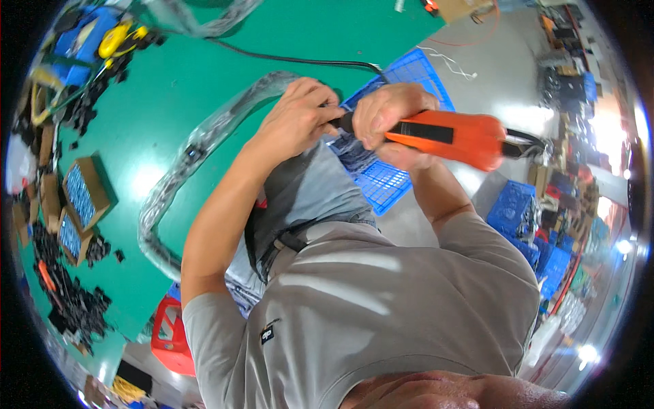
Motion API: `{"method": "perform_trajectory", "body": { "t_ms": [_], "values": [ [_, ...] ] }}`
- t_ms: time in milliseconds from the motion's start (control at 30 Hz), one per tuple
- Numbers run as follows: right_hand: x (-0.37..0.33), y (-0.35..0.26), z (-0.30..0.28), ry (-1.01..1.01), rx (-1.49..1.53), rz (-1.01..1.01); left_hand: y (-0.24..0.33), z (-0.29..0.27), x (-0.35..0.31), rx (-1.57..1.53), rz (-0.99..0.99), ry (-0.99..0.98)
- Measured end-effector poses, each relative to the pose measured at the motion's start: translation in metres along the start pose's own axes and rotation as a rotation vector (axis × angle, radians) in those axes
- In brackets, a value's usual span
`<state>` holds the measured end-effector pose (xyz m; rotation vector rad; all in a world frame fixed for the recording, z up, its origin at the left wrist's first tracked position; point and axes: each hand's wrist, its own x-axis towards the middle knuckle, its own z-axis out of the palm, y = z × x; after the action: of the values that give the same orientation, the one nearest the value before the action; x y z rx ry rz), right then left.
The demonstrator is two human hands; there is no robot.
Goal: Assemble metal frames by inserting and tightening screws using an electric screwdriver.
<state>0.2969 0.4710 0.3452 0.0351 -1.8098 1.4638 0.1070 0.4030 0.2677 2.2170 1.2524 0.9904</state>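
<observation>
My right hand (392,119) is wrapped around an orange power tool (470,140) with a black panel on its side. The tool's dark nose points left, toward my left hand (298,116). My left hand's fingers are pinched close to that nose, on a small dark piece whose kind I cannot make out. Beside my left hand, a long bundle of cable in clear plastic wrap (197,146) curves across the green table (146,88). A black cable (286,58) runs over the table behind my hands.
Under my hands stands a blue plastic crate (388,187) with dark items inside. Cardboard boxes (95,180) of blue pieces and heaps of small black parts (78,300) lie on the table's left. A red bin (167,341) is at lower left; blue crates (511,204) stand right.
</observation>
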Motion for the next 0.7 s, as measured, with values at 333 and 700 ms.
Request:
{"method": "perform_trajectory", "body": {
  "t_ms": [333, 700],
  "values": [
    [-0.004, -0.008, 0.010, 0.057, 0.123, 0.012, -0.011, 0.023, 0.000, 0.022, 0.133, 0.117],
    [0.015, -0.032, 0.074, 0.111, 0.249, -0.178, 0.051, -0.059, -0.092, 0.232, -0.220, 0.598]
  ]
}}
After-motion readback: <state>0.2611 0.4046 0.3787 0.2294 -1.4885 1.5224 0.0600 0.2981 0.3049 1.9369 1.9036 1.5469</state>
